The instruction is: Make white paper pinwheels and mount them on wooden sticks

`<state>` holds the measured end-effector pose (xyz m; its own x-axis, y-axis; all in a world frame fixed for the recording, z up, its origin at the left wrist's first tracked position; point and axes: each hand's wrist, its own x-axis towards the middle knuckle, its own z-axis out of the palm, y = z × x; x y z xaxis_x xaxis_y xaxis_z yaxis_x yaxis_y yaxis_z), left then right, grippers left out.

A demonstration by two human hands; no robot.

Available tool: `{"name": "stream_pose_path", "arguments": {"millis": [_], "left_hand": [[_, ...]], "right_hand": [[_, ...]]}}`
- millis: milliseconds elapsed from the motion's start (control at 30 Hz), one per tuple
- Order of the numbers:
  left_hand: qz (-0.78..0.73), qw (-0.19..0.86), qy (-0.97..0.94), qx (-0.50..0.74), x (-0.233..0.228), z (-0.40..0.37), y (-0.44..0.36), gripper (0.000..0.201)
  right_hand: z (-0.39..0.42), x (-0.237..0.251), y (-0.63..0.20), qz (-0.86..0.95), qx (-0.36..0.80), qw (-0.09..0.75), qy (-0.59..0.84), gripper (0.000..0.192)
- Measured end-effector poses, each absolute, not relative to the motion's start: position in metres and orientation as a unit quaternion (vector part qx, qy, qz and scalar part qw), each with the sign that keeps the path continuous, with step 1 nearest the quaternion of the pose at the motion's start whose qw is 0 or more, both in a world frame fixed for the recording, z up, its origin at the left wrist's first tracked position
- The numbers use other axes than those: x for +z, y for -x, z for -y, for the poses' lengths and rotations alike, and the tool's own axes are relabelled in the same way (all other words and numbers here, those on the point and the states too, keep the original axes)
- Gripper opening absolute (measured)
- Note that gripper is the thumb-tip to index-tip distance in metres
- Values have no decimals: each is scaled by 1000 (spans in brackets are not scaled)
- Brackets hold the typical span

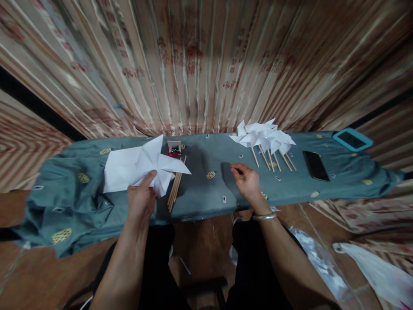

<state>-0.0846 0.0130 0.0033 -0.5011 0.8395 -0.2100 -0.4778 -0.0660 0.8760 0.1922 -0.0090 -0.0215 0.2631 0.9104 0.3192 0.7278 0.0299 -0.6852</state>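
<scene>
My left hand pinches the middle of a folded white paper pinwheel head above the grey-green cloth-covered bench. Under it lie white paper sheets and a bundle of thin wooden sticks. My right hand, with a silver bangle at the wrist, hovers over the cloth with thumb and forefinger pinched together; whether something tiny is held I cannot tell. A small red box sits behind the pinwheel head.
Several finished white pinwheels on sticks lie at the back right. A black phone and a teal-cased device rest further right. Patterned curtains hang behind. Plastic bags lie on the floor at right.
</scene>
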Motion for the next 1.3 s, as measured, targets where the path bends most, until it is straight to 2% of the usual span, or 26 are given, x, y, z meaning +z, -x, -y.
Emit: {"name": "stream_pose_path", "arguments": {"millis": [267, 367, 500, 800, 1100, 1167, 1300], "left_hand": [[-464, 425, -165, 759, 15, -25, 118, 25], [-438, 420, -197, 770, 30, -37, 122, 21], [-420, 424, -221, 771, 40, -49, 122, 18], [-477, 418, -209, 744, 17, -50, 136, 19], [-466, 392, -208, 765, 18, -40, 151, 31], [-466, 382, -208, 771, 19, -39, 153, 29], [-453, 387, -189, 781, 21, -39, 152, 26]], "right_hand": [[0, -23, -160, 695, 133, 206, 676, 26], [-3, -25, -147, 718, 127, 166, 664, 26], [-6, -29, -133, 734, 126, 157, 649, 25], [-14, -45, -116, 758, 111, 166, 620, 23], [-67, -48, -73, 751, 85, 281, 591, 24], [-87, -40, -62, 765, 79, 261, 584, 25], [-120, -21, -47, 810, 41, 146, 566, 28]]}}
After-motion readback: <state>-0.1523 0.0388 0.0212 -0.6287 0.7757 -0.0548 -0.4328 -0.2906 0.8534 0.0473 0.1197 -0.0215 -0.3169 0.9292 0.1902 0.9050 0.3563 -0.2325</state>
